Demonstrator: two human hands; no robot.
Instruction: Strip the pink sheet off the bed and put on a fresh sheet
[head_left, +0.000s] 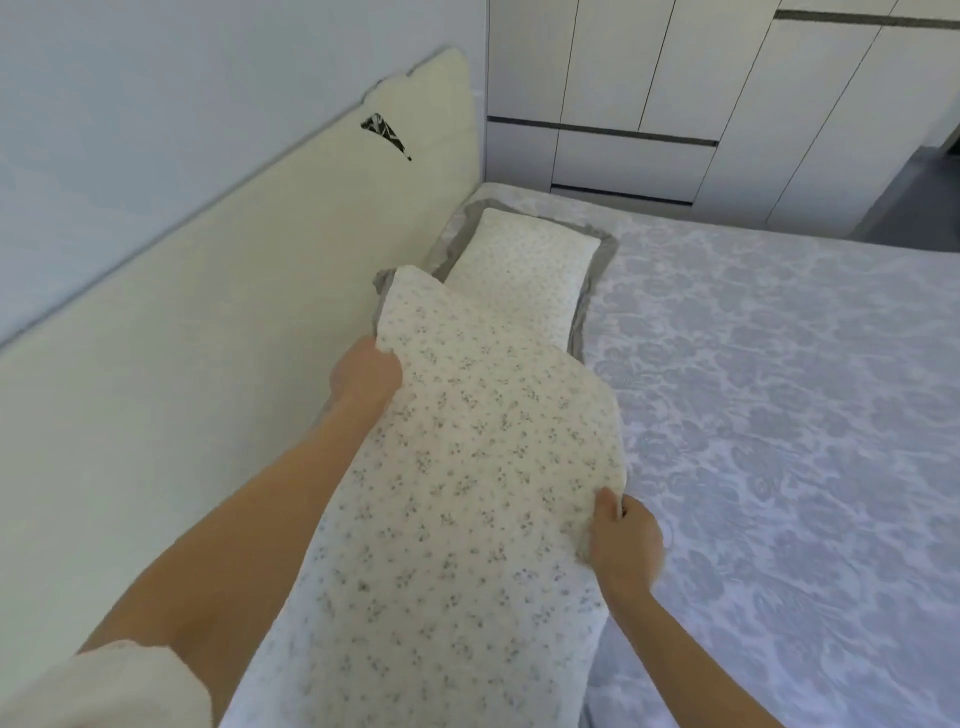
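Bed (779, 415) showing pale patterned surface; left hand (363, 376) gripping floral pillow (467, 493) edge, right hand (623, 540) pinching opposite edge, second pillow (524, 275) lying beyond.

head view, single | worn above and behind the hands, facing forward and down | near: left hand (366, 376) and right hand (623, 545) on a pillow (467, 493) mid-frame | bed (779, 415) right of right hand, headboard (208, 338) left of left hand, cupboards (675, 78) beyond
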